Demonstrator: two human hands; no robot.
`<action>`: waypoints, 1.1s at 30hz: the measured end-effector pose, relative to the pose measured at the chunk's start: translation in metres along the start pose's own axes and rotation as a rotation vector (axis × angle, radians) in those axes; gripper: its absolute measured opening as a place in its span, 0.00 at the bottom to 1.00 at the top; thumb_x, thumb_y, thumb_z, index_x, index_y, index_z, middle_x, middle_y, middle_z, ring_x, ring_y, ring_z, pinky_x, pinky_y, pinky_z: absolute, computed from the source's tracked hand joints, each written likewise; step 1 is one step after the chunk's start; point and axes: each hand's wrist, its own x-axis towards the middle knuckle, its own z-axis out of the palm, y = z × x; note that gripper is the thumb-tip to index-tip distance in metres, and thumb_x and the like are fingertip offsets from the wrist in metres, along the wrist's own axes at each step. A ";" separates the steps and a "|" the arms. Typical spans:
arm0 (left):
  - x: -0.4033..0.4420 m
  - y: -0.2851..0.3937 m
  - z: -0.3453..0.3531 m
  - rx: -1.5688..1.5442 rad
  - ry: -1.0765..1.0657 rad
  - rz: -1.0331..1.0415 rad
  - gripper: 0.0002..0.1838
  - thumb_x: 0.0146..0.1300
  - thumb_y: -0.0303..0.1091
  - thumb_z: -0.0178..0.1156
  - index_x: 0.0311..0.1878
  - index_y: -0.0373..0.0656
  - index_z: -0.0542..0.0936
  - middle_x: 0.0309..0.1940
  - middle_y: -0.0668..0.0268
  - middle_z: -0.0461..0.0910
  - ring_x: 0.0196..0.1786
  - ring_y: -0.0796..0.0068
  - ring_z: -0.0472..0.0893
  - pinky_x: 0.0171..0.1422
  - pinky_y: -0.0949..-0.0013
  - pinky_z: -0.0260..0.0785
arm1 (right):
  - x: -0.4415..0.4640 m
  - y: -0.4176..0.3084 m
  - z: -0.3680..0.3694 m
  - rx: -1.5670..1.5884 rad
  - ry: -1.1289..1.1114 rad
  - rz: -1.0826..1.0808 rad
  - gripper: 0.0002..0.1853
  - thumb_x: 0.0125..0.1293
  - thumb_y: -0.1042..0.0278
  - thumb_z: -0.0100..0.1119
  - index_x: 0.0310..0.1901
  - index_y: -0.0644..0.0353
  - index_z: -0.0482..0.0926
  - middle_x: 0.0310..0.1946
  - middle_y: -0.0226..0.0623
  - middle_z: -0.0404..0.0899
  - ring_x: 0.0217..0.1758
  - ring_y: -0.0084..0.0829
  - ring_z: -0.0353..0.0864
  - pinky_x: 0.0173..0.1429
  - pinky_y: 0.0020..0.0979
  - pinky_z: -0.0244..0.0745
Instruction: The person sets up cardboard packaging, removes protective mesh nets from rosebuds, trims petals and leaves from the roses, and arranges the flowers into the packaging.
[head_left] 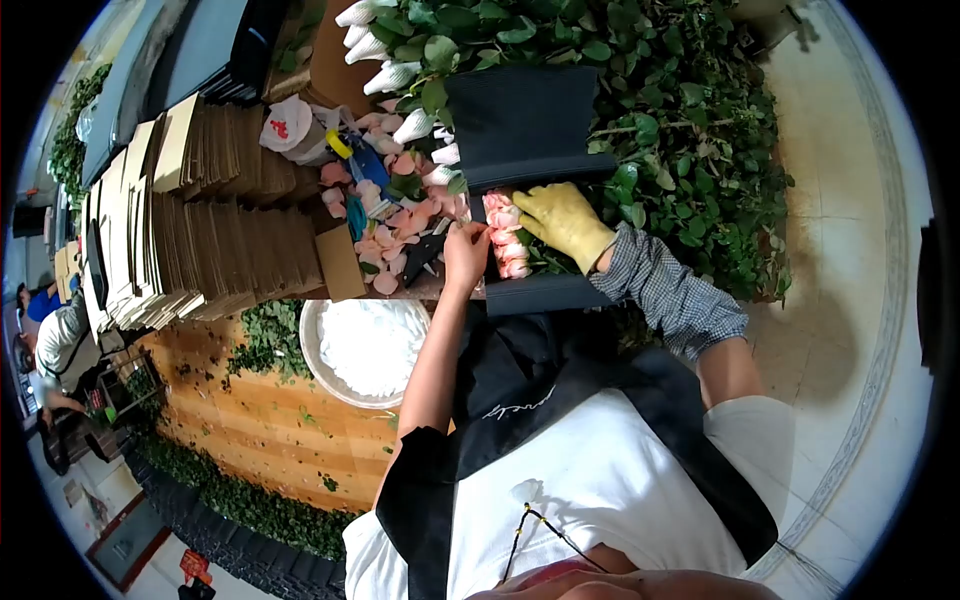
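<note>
A row of pink roses (507,237) lies between a dark upright panel (525,120) and a dark padded edge (550,294) nearer my body. At the left side of the blooms is my left hand (465,257), bare, its fingers pinched together; what they grip is hidden. My right hand (568,222) wears a yellow glove and rests over the stems and right side of the roses, fingers stretched out. A checked sleeve covers that forearm.
Leafy stems (690,150) pile up behind and right. White-netted buds (385,78) stick out on the left. Pink petals (390,240), a box cutter (340,146) and cardboard stacks (230,240) lie left. A white-filled basin (365,350) stands below. Another person (65,340) is far left.
</note>
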 end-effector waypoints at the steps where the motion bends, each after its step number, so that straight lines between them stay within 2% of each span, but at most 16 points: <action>1: -0.001 0.000 0.000 0.000 -0.001 0.005 0.10 0.63 0.34 0.66 0.41 0.38 0.87 0.36 0.47 0.81 0.40 0.49 0.83 0.46 0.57 0.75 | 0.001 -0.003 -0.002 -0.037 -0.036 0.009 0.17 0.66 0.56 0.60 0.52 0.54 0.81 0.37 0.36 0.85 0.40 0.42 0.86 0.43 0.42 0.80; 7: -0.010 0.052 -0.037 0.338 0.062 0.120 0.14 0.68 0.40 0.58 0.38 0.39 0.86 0.30 0.47 0.83 0.37 0.46 0.84 0.41 0.52 0.74 | 0.003 -0.007 -0.001 -0.082 -0.092 0.051 0.16 0.66 0.58 0.58 0.52 0.54 0.81 0.38 0.35 0.85 0.41 0.40 0.85 0.43 0.42 0.77; 9: -0.016 0.085 -0.047 0.186 0.000 0.084 0.13 0.69 0.37 0.56 0.37 0.37 0.84 0.29 0.47 0.83 0.35 0.49 0.85 0.40 0.54 0.75 | 0.004 -0.011 0.003 -0.181 -0.066 0.065 0.11 0.68 0.62 0.53 0.48 0.48 0.82 0.38 0.33 0.87 0.42 0.36 0.88 0.43 0.40 0.78; 13: 0.005 0.076 -0.012 -0.057 -0.403 0.135 0.16 0.67 0.34 0.50 0.36 0.30 0.82 0.27 0.50 0.84 0.31 0.53 0.84 0.39 0.57 0.75 | 0.007 -0.013 0.003 -0.179 -0.025 0.062 0.10 0.66 0.62 0.57 0.46 0.48 0.83 0.38 0.33 0.87 0.41 0.39 0.88 0.43 0.42 0.79; 15: 0.017 0.068 -0.003 0.238 -0.393 0.202 0.18 0.67 0.37 0.50 0.39 0.30 0.82 0.33 0.48 0.85 0.36 0.52 0.85 0.41 0.55 0.76 | 0.001 -0.002 -0.012 0.072 -0.050 0.039 0.10 0.67 0.62 0.57 0.47 0.50 0.83 0.40 0.38 0.87 0.43 0.43 0.87 0.46 0.46 0.79; 16: 0.016 0.061 0.003 0.202 -0.358 0.239 0.18 0.67 0.37 0.51 0.40 0.30 0.82 0.33 0.48 0.85 0.38 0.52 0.85 0.43 0.55 0.76 | -0.008 0.003 -0.029 0.290 -0.078 0.034 0.16 0.66 0.68 0.57 0.55 0.59 0.79 0.43 0.47 0.85 0.48 0.47 0.84 0.52 0.45 0.79; 19: 0.026 0.047 0.004 0.079 -0.533 0.154 0.18 0.67 0.39 0.54 0.43 0.31 0.83 0.35 0.47 0.85 0.40 0.52 0.86 0.47 0.58 0.77 | -0.009 0.022 -0.078 1.254 0.010 -0.135 0.25 0.70 0.70 0.60 0.69 0.58 0.72 0.60 0.43 0.80 0.62 0.38 0.80 0.68 0.36 0.72; 21: 0.028 0.042 0.006 0.078 -0.521 0.157 0.15 0.71 0.35 0.52 0.41 0.31 0.81 0.35 0.55 0.86 0.39 0.62 0.84 0.45 0.64 0.76 | -0.006 0.034 -0.128 1.097 0.524 -0.026 0.27 0.70 0.72 0.62 0.69 0.59 0.71 0.62 0.39 0.79 0.64 0.35 0.78 0.70 0.35 0.69; 23: 0.021 0.065 -0.002 0.018 -0.526 0.019 0.16 0.71 0.36 0.52 0.41 0.31 0.82 0.35 0.55 0.86 0.39 0.63 0.85 0.45 0.64 0.76 | 0.019 0.075 -0.119 0.713 0.811 0.329 0.28 0.68 0.69 0.64 0.69 0.60 0.71 0.62 0.43 0.78 0.68 0.37 0.74 0.71 0.33 0.68; 25: 0.021 0.068 -0.002 0.052 -0.549 0.035 0.16 0.72 0.37 0.52 0.42 0.32 0.83 0.36 0.56 0.86 0.40 0.64 0.85 0.45 0.64 0.76 | 0.041 0.119 -0.073 0.544 0.532 0.575 0.26 0.67 0.66 0.66 0.65 0.63 0.74 0.60 0.45 0.79 0.61 0.38 0.79 0.65 0.34 0.73; 27: 0.015 0.084 -0.010 0.128 -0.452 0.082 0.16 0.69 0.37 0.54 0.38 0.31 0.83 0.32 0.57 0.87 0.36 0.66 0.86 0.42 0.64 0.78 | 0.034 0.114 -0.091 0.749 0.319 0.483 0.21 0.62 0.62 0.70 0.54 0.63 0.82 0.53 0.48 0.83 0.53 0.47 0.83 0.57 0.40 0.77; 28: 0.027 0.054 -0.003 0.104 -0.487 0.103 0.17 0.70 0.38 0.55 0.39 0.31 0.83 0.32 0.58 0.87 0.36 0.68 0.86 0.42 0.65 0.78 | 0.024 0.103 -0.105 0.713 0.438 0.309 0.15 0.61 0.64 0.69 0.45 0.66 0.83 0.45 0.47 0.84 0.48 0.47 0.83 0.53 0.40 0.78; 30: 0.019 0.070 -0.009 0.041 -0.476 0.071 0.16 0.71 0.38 0.55 0.43 0.31 0.83 0.36 0.57 0.87 0.38 0.67 0.86 0.45 0.65 0.79 | -0.014 0.083 -0.150 0.637 0.615 -0.082 0.17 0.62 0.68 0.68 0.51 0.66 0.82 0.46 0.42 0.85 0.49 0.42 0.83 0.54 0.37 0.77; 31: 0.016 0.079 -0.014 0.039 -0.502 0.027 0.16 0.72 0.37 0.54 0.46 0.32 0.82 0.39 0.56 0.87 0.40 0.66 0.86 0.48 0.65 0.79 | -0.049 0.058 -0.198 0.986 0.346 0.094 0.19 0.65 0.68 0.68 0.55 0.64 0.80 0.51 0.41 0.84 0.53 0.37 0.83 0.56 0.37 0.77; 32: 0.015 0.079 -0.014 0.038 -0.509 0.013 0.15 0.72 0.36 0.54 0.46 0.32 0.82 0.40 0.56 0.87 0.41 0.66 0.86 0.48 0.65 0.79 | -0.082 0.059 -0.227 1.120 0.155 -0.070 0.17 0.68 0.68 0.66 0.57 0.62 0.80 0.53 0.44 0.83 0.58 0.36 0.81 0.62 0.38 0.75; 33: 0.018 0.079 -0.014 0.038 -0.516 0.006 0.15 0.71 0.36 0.54 0.47 0.32 0.82 0.40 0.56 0.87 0.41 0.66 0.86 0.48 0.65 0.79 | -0.096 0.071 -0.245 1.151 -0.001 -0.579 0.18 0.70 0.65 0.65 0.58 0.61 0.81 0.54 0.49 0.82 0.60 0.42 0.80 0.67 0.43 0.73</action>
